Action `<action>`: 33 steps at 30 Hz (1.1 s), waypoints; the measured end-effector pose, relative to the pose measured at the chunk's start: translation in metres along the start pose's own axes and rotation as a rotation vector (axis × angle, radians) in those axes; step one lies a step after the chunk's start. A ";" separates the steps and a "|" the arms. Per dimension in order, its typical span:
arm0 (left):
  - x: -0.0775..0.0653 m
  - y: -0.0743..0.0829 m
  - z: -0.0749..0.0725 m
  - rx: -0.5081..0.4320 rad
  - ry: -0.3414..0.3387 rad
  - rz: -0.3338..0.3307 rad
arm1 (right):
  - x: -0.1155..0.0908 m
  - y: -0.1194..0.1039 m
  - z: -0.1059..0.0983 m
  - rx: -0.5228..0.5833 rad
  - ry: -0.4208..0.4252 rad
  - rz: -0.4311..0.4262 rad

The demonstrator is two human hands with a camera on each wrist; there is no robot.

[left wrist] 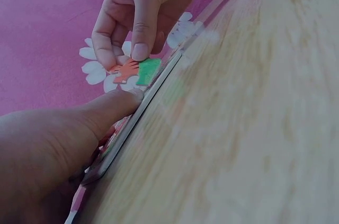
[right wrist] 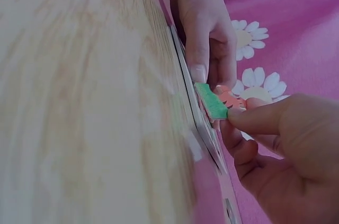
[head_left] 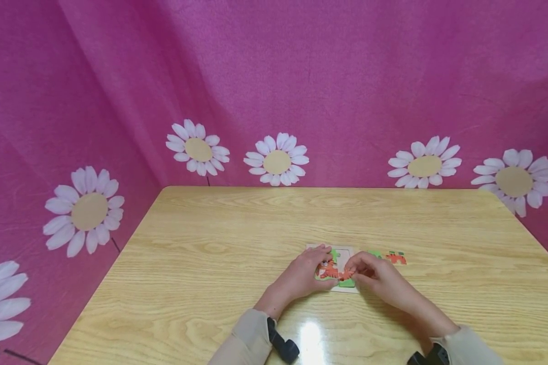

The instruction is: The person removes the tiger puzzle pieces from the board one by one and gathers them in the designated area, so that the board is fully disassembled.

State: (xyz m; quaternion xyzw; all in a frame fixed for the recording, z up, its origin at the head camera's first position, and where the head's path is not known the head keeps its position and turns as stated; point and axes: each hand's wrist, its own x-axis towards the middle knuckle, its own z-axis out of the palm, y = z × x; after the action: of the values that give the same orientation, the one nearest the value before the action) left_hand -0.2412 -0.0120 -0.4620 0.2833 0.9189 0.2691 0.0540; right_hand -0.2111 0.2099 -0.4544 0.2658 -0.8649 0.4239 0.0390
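Observation:
A small jigsaw puzzle board (head_left: 344, 255) with a pale border lies on the table, bearing orange and green picture parts. My left hand (head_left: 303, 274) rests across its left side, fingers toward the far edge and a straight thumb (left wrist: 119, 102) at the near edge. Between thumb and fingertips my right hand (head_left: 383, 281) pinches an orange-and-green puzzle piece (left wrist: 127, 70), tilted close over the near right part of the board. That piece's green side (right wrist: 212, 102) faces the left thumb in the right wrist view. My left hand covers part of the board.
Beyond the right hand, a green puzzle piece (head_left: 374, 253) and an orange one (head_left: 396, 258) lie on the wooden table (head_left: 219, 243). A pink flowered cloth (head_left: 338, 91) hangs behind the table and on its left. Both wrists carry black cameras (head_left: 283, 347).

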 end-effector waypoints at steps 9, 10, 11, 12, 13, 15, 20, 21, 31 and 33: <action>0.000 0.000 0.001 -0.005 -0.015 -0.023 | -0.004 0.004 -0.007 -0.006 0.030 0.051; 0.000 0.000 0.001 -0.004 -0.016 -0.023 | -0.004 0.004 -0.008 -0.006 0.032 0.050; 0.000 0.000 0.001 -0.003 -0.015 -0.021 | -0.005 0.004 -0.009 -0.007 0.034 0.052; 0.000 0.000 0.001 -0.003 -0.015 -0.020 | -0.005 0.005 -0.011 -0.007 0.034 0.058; 0.000 0.000 0.001 -0.003 -0.014 -0.018 | -0.006 0.005 -0.012 -0.006 0.035 0.060; 0.000 0.000 0.000 -0.001 -0.012 -0.014 | -0.006 0.007 -0.014 0.004 0.030 0.068; 0.000 0.001 0.000 0.020 -0.006 0.002 | -0.009 0.013 -0.018 -0.009 0.058 0.022; 0.000 0.001 0.000 0.023 -0.004 0.007 | -0.009 0.014 -0.019 -0.015 0.067 0.015; 0.000 0.000 0.000 0.025 0.001 0.029 | -0.014 0.022 -0.029 -0.053 0.087 0.096; 0.000 0.000 0.000 0.024 0.004 0.034 | -0.016 0.024 -0.032 -0.060 0.096 0.085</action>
State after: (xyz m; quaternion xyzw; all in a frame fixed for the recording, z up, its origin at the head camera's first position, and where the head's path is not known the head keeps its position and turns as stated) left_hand -0.2415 -0.0118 -0.4625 0.2988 0.9173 0.2593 0.0442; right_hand -0.2145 0.2528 -0.4564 0.2070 -0.8849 0.4114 0.0702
